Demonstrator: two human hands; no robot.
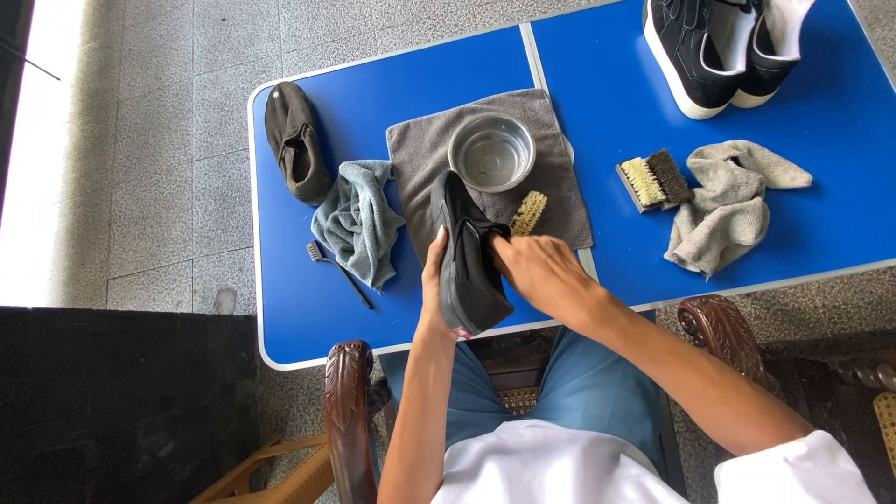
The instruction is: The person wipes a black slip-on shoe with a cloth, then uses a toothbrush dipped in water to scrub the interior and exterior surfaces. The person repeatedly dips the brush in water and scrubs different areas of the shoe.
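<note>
Seen from above, a seated person works at a blue folding table (299,308). The left hand (432,280) grips a black shoe (467,257) from its left side, fingers wrapped around the edge, holding it tilted on its side over the near edge of the table, with the toe pointing away from the person. The right hand (539,271) is closed around a small brush (528,212) with pale bristles; the hand presses against the right side of the shoe, and the bristle end sticks out beyond the fingers, just right of the shoe.

Under the far end of the shoe lies a grey towel (551,187) with a metal bowl (492,152) standing on it. To the left lie a crumpled blue-grey cloth (359,219), a thin dark brush (338,271) and a second black shoe (295,140). To the right are a two-tone scrubbing brush (653,180), a crumpled beige cloth (728,201) and a pair of black sneakers (719,47) with white soles.
</note>
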